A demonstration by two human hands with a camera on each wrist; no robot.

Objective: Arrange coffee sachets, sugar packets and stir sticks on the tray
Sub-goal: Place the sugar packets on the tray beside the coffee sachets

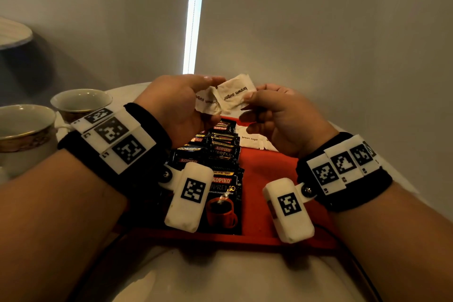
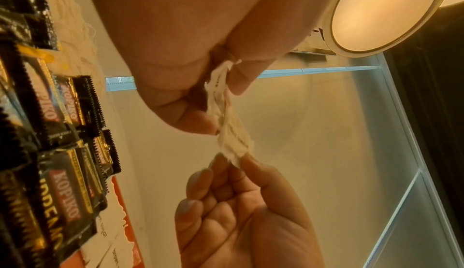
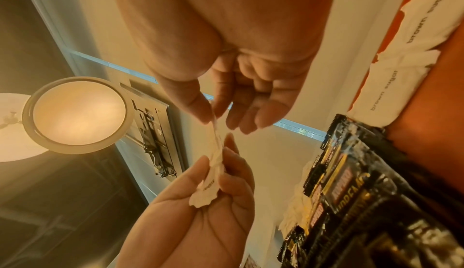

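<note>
Both hands are raised over the far end of the red tray (image 1: 269, 169). My left hand (image 1: 208, 84) grips a crumpled white brown sugar packet (image 1: 207, 103) between thumb and fingers. A second brown sugar packet (image 1: 235, 94) overlaps it, and my right hand (image 1: 253, 100) pinches its lower right edge. The left wrist view shows the packets (image 2: 223, 101) edge-on between both hands. From the right wrist the pinched packet (image 3: 216, 133) also appears edge-on. Black coffee sachets (image 1: 224, 152) lie in an overlapping column down the tray's left side. More sugar packets (image 1: 250, 138) lie at the tray's far right.
Two gold-trimmed cups (image 1: 81, 103) (image 1: 24, 127) stand at the left of the white round table (image 1: 220, 277). A wall rises just behind the table. A round lamp (image 3: 77, 113) glows overhead in the wrist views.
</note>
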